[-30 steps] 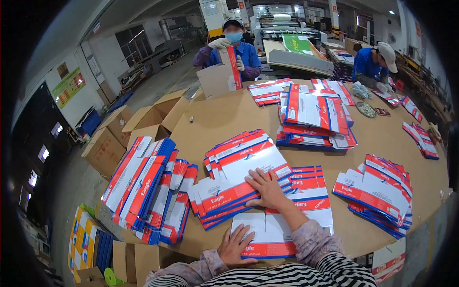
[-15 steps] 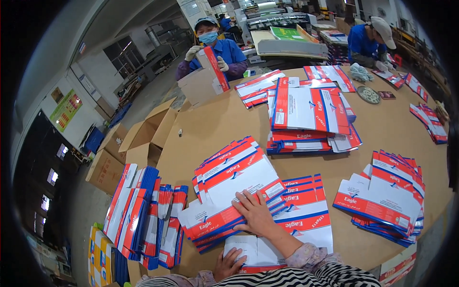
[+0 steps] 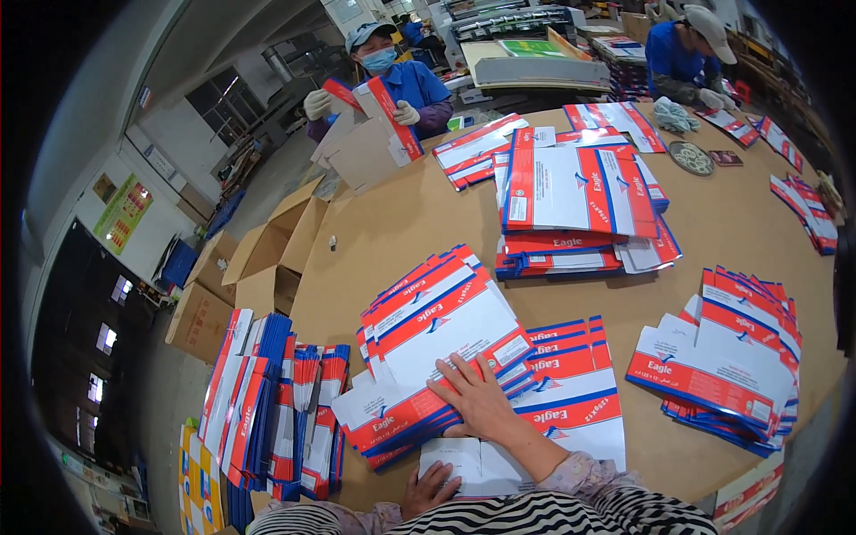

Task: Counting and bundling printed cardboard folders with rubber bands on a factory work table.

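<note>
My right hand [image 3: 473,392] lies with spread fingers on a fanned stack of flat printed cartons [image 3: 437,312], white with red and blue bands. Close to my body, my left hand [image 3: 431,489] rests its outstretched fingers on the white flap of a flat carton [image 3: 453,456] lower down. Neither hand is gripping anything. A second fan of flat cartons [image 3: 575,383] lies partly under the first, its lower part hidden by my right forearm. To the left, more folded cartons [image 3: 259,401] stand packed on edge.
Further carton piles lie on the brown tabletop [image 3: 392,214], one tall pile [image 3: 580,192] farther back and another pile [image 3: 722,357] at right. Open cardboard boxes [image 3: 272,241] stand beyond the left edge. Across the table, a masked co-worker [image 3: 383,89] holds a carton; another person [image 3: 682,62] bends over the far right.
My hands stay in almost the same places, the right one shifted slightly. The masked co-worker's carton has tilted left and a second red flap now shows. The whole view has shifted a little.
</note>
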